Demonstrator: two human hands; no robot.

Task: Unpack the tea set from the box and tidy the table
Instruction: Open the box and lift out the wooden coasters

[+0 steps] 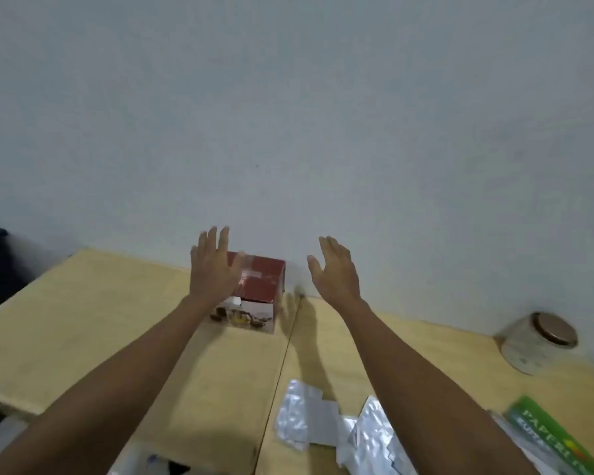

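Observation:
A small box point(261, 289) with a dark red top and a white, picture-printed front stands at the far edge of the wooden table point(83, 320), against the wall. Its top is taped shut. My left hand point(213, 269) is stretched out with fingers spread, over the box's left side and partly covering it. My right hand point(333, 272) is open too, held a little to the right of the box and apart from it. Both hands hold nothing.
A glass jar with a brown lid point(539, 341) lies tilted at the right near the wall. Crinkled silver wrappers point(336, 426) lie near the front. A green paper pack point(556, 437) sits at the front right. A seam point(282, 365) splits the table.

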